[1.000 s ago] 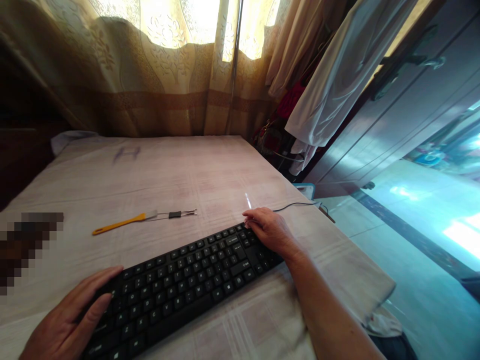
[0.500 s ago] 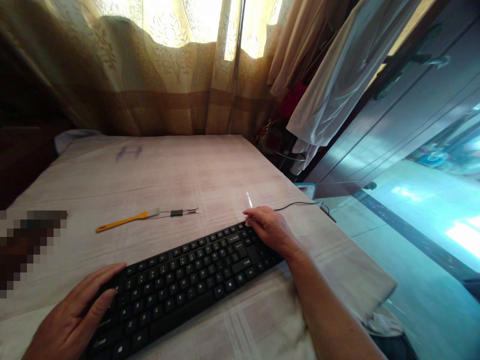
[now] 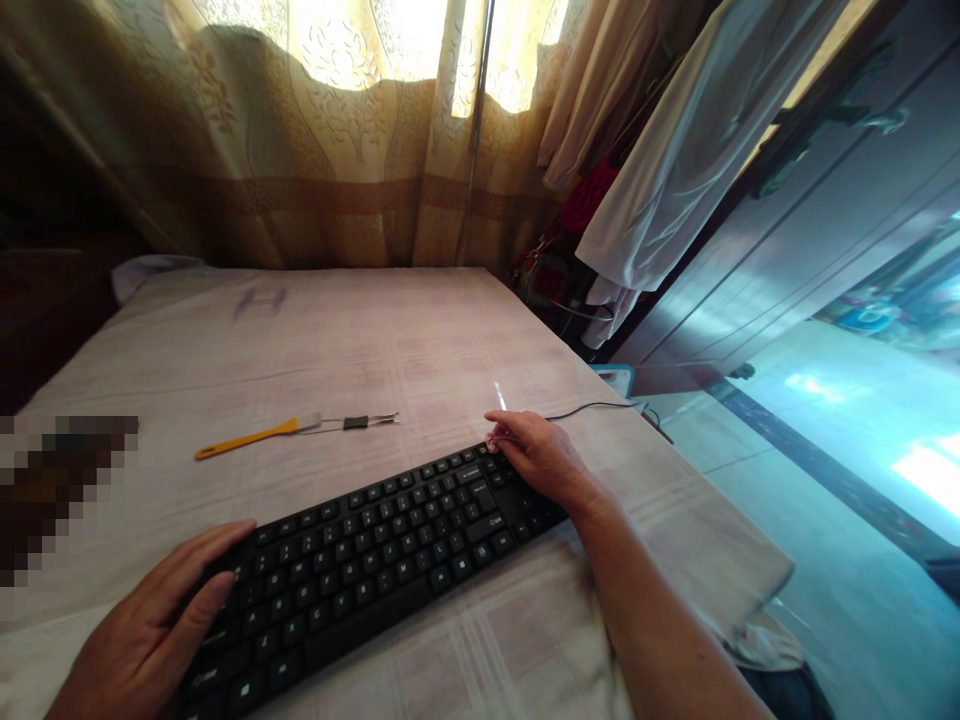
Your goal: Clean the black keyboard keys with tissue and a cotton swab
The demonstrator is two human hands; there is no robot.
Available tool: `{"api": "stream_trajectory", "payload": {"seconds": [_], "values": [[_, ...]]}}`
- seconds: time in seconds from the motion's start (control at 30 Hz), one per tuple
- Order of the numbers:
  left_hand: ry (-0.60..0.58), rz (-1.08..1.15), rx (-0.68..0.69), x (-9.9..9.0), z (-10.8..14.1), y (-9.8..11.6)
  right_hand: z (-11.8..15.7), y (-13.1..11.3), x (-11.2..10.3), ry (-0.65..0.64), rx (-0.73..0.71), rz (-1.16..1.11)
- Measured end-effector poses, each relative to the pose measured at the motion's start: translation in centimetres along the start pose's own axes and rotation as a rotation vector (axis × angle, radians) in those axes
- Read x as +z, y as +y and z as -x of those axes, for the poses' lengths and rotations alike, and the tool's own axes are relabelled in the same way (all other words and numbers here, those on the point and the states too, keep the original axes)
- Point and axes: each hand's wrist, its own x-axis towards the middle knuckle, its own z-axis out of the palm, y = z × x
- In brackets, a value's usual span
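A black keyboard [image 3: 367,560] lies at a slant on the cloth-covered table [image 3: 360,340]. My left hand [image 3: 161,620] grips its left end, the thumb over the keys and the fingers along the far edge. Over the right part of the keyboard rests my right hand [image 3: 536,455], its fingers pinched on a small pinkish cloth [image 3: 495,438] at the top edge. Beyond the keyboard lie a brush with a yellow handle [image 3: 255,438] and metal tweezers with a dark grip [image 3: 356,423].
A black cable [image 3: 589,407] runs to the table's right edge. Patterned curtains [image 3: 337,180] hang behind the table. White clothing [image 3: 660,170] hangs at the right, beside a door [image 3: 780,230]. A blue-rimmed object [image 3: 616,380] sits by the right edge.
The view has shifted very slightly. My right fingers with the cloth have moved a little at the keyboard's top edge; my left hand keeps its hold.
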Motion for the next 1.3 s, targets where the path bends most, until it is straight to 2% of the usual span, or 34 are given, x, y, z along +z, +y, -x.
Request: {"api": "stream_trajectory", "payload": {"seconds": [0.1,0.3,0.7,0.97,1.07,1.17,1.3], "values": [[-0.051,0.092,0.015,0.3,0.4,-0.7,-0.1,-0.3,0.2,0.005,-0.018,-0.003],[-0.047,0.112,0.004,0.6,0.7,-1.4,-0.5,-1.6,1.2,-0.004,-0.109,-0.031],[0.039,0.1,0.062,-0.7,-0.9,1.5,-0.2,-1.1,0.4,-0.004,-0.046,-0.017],[0.002,0.128,-0.003,-1.0,-0.9,1.8,-0.6,-2.5,1.4,0.003,-0.14,-0.05],[-0.023,0.146,-0.034,-0.7,-0.6,1.4,-0.5,-2.7,1.4,0.041,-0.09,-0.129],[-0.021,0.157,-0.042,-0.5,-0.4,1.1,-0.3,-2.7,1.2,0.124,0.033,-0.241],[-0.043,0.154,-0.043,-0.8,-0.7,1.5,-0.3,-2.7,0.9,0.133,0.12,-0.185]]}}
